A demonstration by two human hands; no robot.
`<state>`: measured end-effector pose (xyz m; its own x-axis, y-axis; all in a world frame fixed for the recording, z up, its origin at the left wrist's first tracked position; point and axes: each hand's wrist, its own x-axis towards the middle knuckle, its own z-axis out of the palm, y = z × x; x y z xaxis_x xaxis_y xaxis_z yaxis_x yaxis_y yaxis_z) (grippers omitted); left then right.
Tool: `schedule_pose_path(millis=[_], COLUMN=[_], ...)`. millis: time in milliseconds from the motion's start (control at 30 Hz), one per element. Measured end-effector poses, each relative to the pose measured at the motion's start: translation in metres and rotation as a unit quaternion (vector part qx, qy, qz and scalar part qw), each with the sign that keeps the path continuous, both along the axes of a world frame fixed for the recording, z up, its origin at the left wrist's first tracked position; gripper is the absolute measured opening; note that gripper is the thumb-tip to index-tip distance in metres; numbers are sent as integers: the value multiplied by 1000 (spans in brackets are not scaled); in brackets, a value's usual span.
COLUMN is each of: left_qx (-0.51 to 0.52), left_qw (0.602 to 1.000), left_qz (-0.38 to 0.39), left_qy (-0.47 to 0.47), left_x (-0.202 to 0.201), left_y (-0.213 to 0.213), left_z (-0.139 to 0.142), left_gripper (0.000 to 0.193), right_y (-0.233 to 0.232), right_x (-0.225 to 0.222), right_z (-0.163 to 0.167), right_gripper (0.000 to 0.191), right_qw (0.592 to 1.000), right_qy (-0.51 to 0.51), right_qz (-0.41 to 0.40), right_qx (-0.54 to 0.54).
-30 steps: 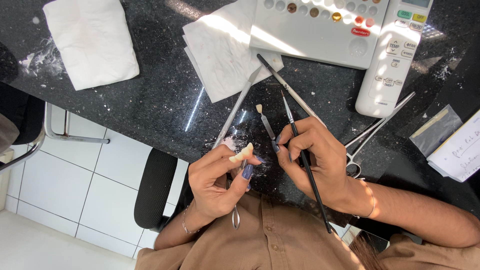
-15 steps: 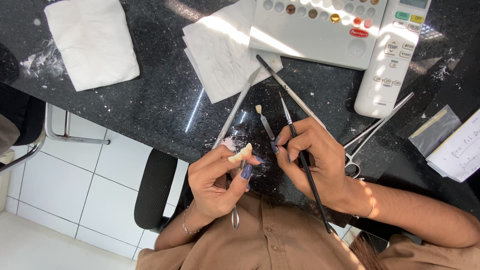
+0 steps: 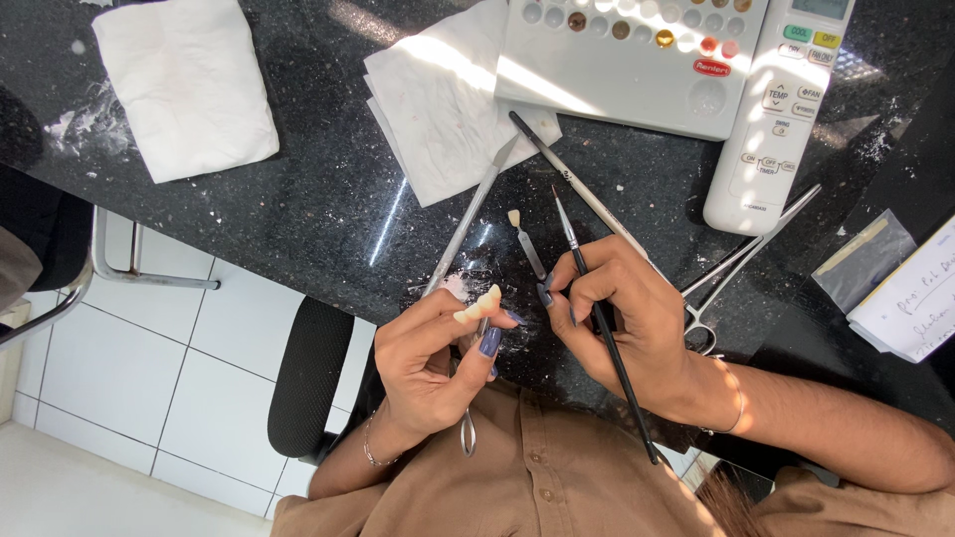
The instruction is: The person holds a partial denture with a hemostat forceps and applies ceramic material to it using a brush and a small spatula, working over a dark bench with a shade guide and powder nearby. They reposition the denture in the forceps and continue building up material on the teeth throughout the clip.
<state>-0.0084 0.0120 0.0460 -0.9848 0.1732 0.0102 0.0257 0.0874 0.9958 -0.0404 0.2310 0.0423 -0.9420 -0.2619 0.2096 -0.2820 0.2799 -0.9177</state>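
The left hand (image 3: 428, 363) is closed around a small cream tooth piece (image 3: 479, 304), which sits pinched between thumb and fingers (image 3: 489, 341) at their tips; a thin metal tool (image 3: 467, 434) hangs under this hand. Just beside it, the right hand (image 3: 622, 318) grips a thin black brush (image 3: 597, 313) like a pen, its tip pointing away, apart from the piece. Farther on the dark table (image 3: 318, 209) lie a long metal instrument (image 3: 468, 219), a second brush (image 3: 572, 189), white tissues (image 3: 438, 99), a white palette (image 3: 627, 70) and a remote control (image 3: 776, 119).
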Motion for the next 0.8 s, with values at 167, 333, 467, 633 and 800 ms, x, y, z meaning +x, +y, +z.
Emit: schedule_pose_path(millis=[167, 333, 467, 633, 800], left_qx=[4, 12, 5, 5, 39], left_qw=[1000, 1000, 1000, 1000, 999], left_qz=[3, 2, 1, 3, -3], left_qy=[1, -1, -4, -4, -22], left_x=[0, 0, -1, -1, 1], left_y=[0, 1, 1, 1, -1], left_z=[0, 0, 0, 2, 4], left_gripper=[30, 30, 30, 30, 31], right_y=[0, 0, -1, 0, 2], right_x=[0, 0, -1, -1, 6], right_z=[0, 1, 1, 2, -2], right_gripper=[31, 32, 32, 31, 31], right_qw=[1000, 1000, 1000, 1000, 999], right_qy=[-5, 3, -2, 2, 3], right_qz=[-1, 2, 3, 2, -6], right_qx=[2, 5, 9, 1, -39])
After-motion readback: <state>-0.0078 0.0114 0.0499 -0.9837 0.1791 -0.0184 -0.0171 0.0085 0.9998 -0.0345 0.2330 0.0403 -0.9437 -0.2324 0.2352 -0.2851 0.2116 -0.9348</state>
